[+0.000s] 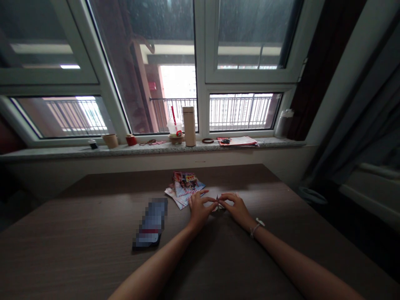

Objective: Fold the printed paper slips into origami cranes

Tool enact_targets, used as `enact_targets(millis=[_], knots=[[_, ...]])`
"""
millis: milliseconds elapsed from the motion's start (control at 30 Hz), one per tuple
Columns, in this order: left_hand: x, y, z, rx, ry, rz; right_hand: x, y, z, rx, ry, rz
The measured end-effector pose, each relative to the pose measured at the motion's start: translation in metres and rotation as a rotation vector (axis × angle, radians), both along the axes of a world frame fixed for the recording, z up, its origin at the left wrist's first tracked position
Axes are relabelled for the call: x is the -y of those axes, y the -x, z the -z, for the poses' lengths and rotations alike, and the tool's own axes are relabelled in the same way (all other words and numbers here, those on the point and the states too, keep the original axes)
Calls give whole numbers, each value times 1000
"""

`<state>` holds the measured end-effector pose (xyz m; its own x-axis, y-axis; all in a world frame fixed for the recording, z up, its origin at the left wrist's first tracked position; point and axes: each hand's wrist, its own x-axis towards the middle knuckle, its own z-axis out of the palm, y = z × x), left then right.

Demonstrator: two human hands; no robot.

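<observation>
Pinching what looks like paper between narrowed fingertips, the left hand and right hand seem mid-fold, calling next for steady pressure, with leaflets at its ten o'clock.

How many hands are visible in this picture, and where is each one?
2: left hand near the colourful papers; right hand facing it, with a bracelet at the wrist.

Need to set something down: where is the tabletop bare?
Bare tabletop lies left of the smartphone, between the left forearm and right forearm, and beyond that to the tabletop's right edge. It is crowded mid-table, where the smartphone, printed papers, left hand, right hand and a small pale piece sit close together.
</observation>
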<state>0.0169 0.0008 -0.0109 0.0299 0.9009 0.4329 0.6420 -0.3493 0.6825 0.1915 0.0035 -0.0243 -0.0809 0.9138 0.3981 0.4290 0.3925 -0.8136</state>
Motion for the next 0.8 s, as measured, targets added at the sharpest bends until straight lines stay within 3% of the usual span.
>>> enact_targets(millis=[500,800], knots=[[-1,-1,2,2,9,17,2,2,-4,-27,-18,-16],[-3,-1,3,30,1,42,5,3,-5,5,-69,44]])
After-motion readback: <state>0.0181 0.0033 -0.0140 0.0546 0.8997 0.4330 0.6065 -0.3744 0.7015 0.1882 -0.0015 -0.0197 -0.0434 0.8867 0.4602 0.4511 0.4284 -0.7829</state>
